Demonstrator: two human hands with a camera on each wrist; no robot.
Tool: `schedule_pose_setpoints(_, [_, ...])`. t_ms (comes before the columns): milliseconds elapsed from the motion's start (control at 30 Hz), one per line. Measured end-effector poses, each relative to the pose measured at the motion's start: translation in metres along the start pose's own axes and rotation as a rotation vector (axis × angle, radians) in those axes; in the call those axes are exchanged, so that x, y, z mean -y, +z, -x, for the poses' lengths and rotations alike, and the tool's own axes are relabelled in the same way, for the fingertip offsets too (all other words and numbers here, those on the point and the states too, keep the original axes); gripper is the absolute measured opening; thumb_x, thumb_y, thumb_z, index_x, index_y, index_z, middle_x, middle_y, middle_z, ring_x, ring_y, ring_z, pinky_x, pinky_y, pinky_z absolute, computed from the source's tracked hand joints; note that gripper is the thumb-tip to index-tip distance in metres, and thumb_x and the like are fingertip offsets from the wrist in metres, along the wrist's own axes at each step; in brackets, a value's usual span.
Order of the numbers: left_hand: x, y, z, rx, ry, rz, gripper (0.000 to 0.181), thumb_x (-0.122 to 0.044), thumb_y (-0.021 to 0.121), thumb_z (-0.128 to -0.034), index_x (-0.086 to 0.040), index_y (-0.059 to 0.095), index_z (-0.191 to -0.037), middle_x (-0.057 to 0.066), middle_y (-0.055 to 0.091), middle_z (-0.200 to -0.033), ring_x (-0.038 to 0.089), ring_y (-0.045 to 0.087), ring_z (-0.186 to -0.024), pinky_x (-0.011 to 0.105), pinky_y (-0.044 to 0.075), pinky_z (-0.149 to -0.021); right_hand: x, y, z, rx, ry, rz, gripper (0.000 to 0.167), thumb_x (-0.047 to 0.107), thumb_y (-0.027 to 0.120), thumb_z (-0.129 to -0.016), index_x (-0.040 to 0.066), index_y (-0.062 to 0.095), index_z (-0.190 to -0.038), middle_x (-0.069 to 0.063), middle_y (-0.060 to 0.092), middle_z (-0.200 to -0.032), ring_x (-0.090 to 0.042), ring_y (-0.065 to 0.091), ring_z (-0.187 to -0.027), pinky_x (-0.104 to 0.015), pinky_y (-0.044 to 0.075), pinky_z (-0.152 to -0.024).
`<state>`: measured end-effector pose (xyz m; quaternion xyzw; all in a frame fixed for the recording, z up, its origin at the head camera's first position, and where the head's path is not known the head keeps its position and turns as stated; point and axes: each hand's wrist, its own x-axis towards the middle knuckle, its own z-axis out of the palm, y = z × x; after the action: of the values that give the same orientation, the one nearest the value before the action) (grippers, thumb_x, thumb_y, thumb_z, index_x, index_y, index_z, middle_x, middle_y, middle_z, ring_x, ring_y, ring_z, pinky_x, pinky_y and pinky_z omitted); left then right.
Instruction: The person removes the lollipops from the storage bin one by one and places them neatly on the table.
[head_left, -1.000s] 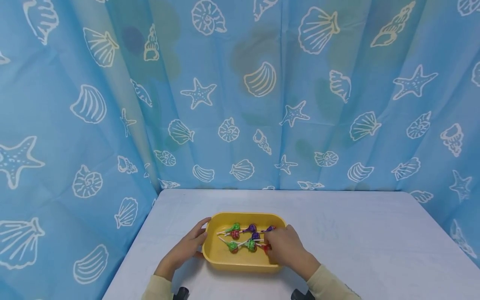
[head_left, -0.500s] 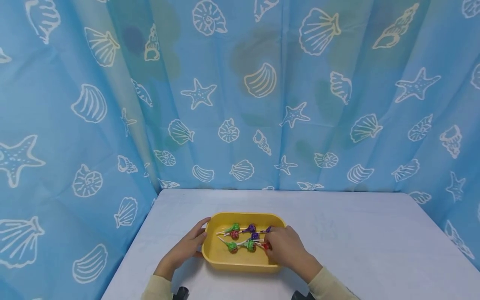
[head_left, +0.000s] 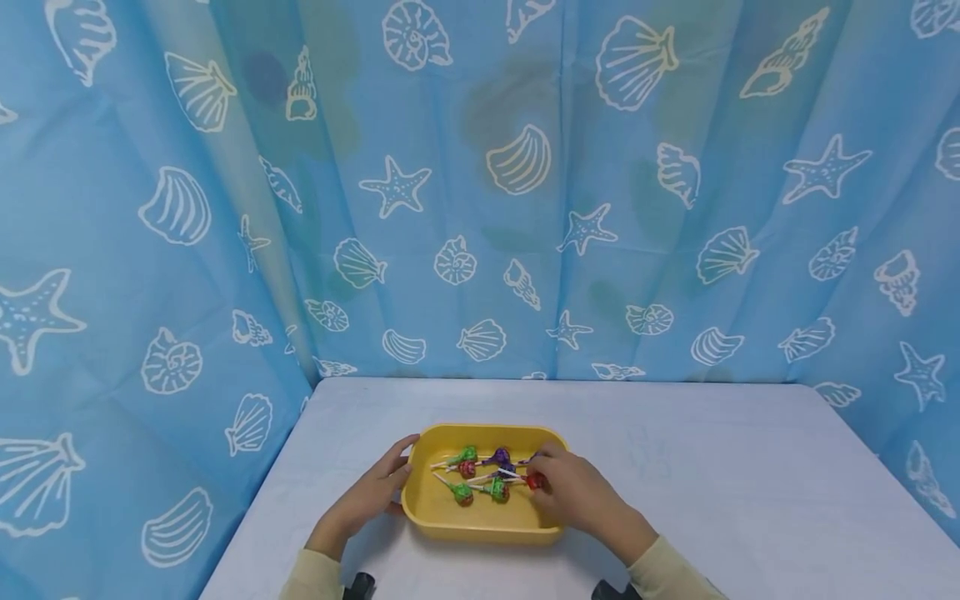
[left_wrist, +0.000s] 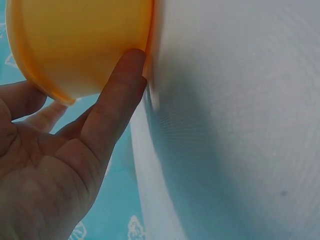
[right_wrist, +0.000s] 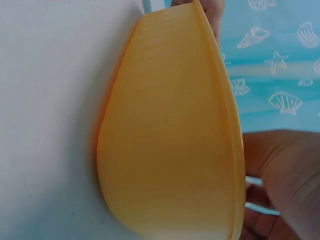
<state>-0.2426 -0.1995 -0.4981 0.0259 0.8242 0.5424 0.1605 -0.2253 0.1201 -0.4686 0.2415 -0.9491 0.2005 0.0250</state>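
Clock directions are read from the middle of the yellow plastic tray (head_left: pixel 483 534) in the head view, with 12 toward the shell-printed blue curtain (head_left: pixel 517 225). The tray sits upright on the white-covered table (head_left: pixel 697 492). The left hand (head_left: pixel 369 497) is at 9 o'clock, its fingers extended and spread against the tray's end; the left wrist view shows one digit flat on the outer wall near the base and others by the rim. The right hand (head_left: pixel 577 493) reaches over the rim at 3 o'clock and pinches a red-wrapped lollipop (head_left: pixel 534 481) between its fingertips, inside the tray. In the right wrist view the tray wall hides most of those fingers. The remaining lollipops lie on the tray floor: a green-wrapped lollipop (head_left: pixel 468 454) at 11, a reddish lollipop (head_left: pixel 467 470) at 10, a purple-wrapped lollipop (head_left: pixel 500 456) at 1, a second purple one (head_left: pixel 507 470) at 2, a green one at 8 (head_left: pixel 462 494) and another green one at 4 (head_left: pixel 499 490). Their white sticks overlap in places. A further purple wrapper (head_left: pixel 525 460) shows just beside the right hand, partly covered. Pale sleeves (head_left: pixel 313 575) clothe both forearms.
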Motion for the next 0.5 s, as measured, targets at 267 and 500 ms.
schedule_pose_setpoints(267, [-0.001,-0.001,0.001,-0.001,0.009,-0.009,0.051,-0.019,0.043,-0.1098,-0.018,0.031,-0.159,0.032,0.036,-0.153,0.047,0.054,-0.125,0.049,0.061,-0.078,-0.014,0.005,0.007,-0.102,-0.112,-0.16,0.025,0.008,0.078,-0.085,0.007,0.076,-0.11,0.004,0.064,-0.105,-0.015,0.064,-0.094,-0.039,0.058,-0.083])
schedule_pose_setpoints(500, [0.001,-0.001,0.001,0.001,-0.004,0.001,0.051,-0.019,0.042,-0.11,-0.018,0.03,-0.16,0.033,0.035,-0.153,0.048,0.053,-0.126,0.048,0.061,-0.077,-0.02,0.006,0.012,-0.137,-0.089,-0.283,0.026,0.009,0.077,-0.087,0.01,0.075,-0.113,0.007,0.066,-0.107,-0.011,0.063,-0.094,-0.038,0.058,-0.084])
